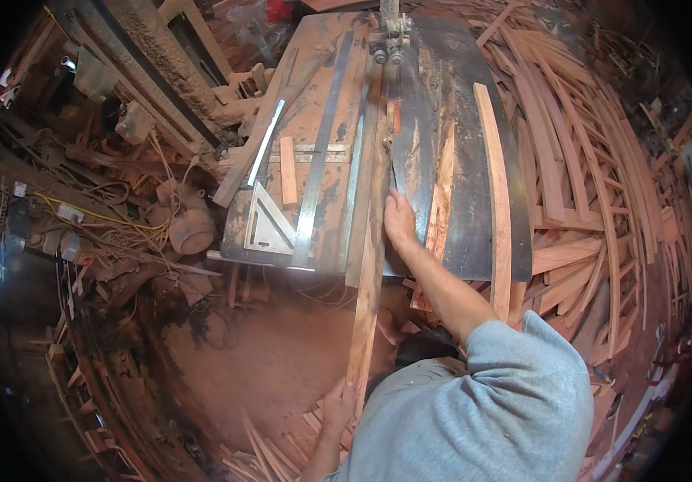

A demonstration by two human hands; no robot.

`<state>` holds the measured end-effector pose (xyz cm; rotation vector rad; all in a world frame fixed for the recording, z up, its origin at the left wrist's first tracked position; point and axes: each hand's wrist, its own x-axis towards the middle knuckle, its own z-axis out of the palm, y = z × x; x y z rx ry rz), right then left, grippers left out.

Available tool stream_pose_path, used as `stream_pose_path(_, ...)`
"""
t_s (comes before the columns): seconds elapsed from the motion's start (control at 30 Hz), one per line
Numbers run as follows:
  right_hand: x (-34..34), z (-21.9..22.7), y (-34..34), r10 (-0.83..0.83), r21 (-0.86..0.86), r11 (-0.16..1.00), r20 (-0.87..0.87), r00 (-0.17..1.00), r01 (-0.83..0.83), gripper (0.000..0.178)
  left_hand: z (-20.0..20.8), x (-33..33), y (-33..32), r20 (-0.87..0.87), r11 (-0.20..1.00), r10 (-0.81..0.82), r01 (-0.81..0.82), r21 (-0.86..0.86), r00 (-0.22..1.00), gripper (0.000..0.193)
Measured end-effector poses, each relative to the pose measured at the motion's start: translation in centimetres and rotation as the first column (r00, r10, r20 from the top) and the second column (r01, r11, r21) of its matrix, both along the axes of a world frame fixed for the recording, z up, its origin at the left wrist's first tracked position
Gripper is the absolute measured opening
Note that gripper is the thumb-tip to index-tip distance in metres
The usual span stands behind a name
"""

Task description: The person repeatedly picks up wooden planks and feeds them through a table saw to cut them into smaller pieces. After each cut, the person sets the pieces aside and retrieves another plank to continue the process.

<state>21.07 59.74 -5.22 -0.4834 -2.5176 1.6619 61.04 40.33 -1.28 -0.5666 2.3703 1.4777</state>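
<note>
A long, narrow wooden board (368,309) lies lengthwise over the bandsaw table (233,241), its near end sticking out past the table's front edge. My left hand (339,402) is closed around that near end, low in the view. Farther forward, my right hand (399,218) is closed against the board's right side, above the table; its fingertips are partly hidden. The board's far end reaches toward the saw's blade guide (391,46). Along the board's left side runs a straight fence strip (354,189).
A metal set square (268,223), a long steel rule (322,149) and a short wood offcut (288,170) lie on the table's left. At its right rests another wooden strip (494,185). Stacked lumber (571,136) fills the right side. A dusty motor (191,227) stands left.
</note>
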Motion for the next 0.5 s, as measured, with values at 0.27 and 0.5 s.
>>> stream_pose_path(0.27,8.8,0.8,-0.4,0.113,-0.096,0.990,0.065,0.991,-0.107,0.056,0.8,-2.3,0.8,0.069,0.999,0.002,-0.005,0.049,0.998,0.037)
stream_pose_path(0.5,5.9,-0.1,0.4,0.098,-0.211,0.973,0.023,0.995,-0.091,0.059,-1.0,-4.4,0.5,0.037,0.997,-0.077,0.076,0.006,0.996,0.040)
